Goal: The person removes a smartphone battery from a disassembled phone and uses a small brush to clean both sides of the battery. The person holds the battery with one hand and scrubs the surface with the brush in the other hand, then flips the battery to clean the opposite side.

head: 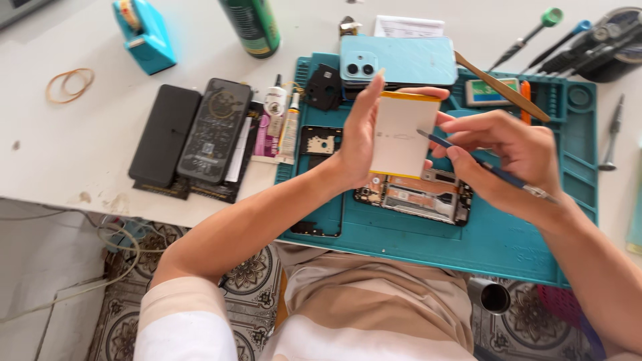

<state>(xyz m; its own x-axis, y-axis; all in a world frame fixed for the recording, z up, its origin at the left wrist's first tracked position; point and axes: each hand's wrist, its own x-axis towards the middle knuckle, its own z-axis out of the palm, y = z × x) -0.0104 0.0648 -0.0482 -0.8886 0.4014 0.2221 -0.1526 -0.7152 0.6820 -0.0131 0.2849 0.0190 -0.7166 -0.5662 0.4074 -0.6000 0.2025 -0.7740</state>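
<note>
My left hand [360,130] holds a flat white phone battery [401,137] upright above the teal work mat [508,234]. My right hand [511,150] grips a thin blue-handled tool [481,162] like a pen, its tip touching the battery's face. Under the battery lies an opened phone body [418,197] with its circuit boards exposed. A light blue phone back cover [400,60] with two camera lenses rests at the mat's far edge.
Two black phone panels [194,130] lie left of the mat beside glue tubes [289,127]. A teal tape dispenser [144,33], a green can [254,25] and rubber bands [69,85] sit farther back. Screwdrivers [535,30] and a wooden stick [501,87] lie at the right.
</note>
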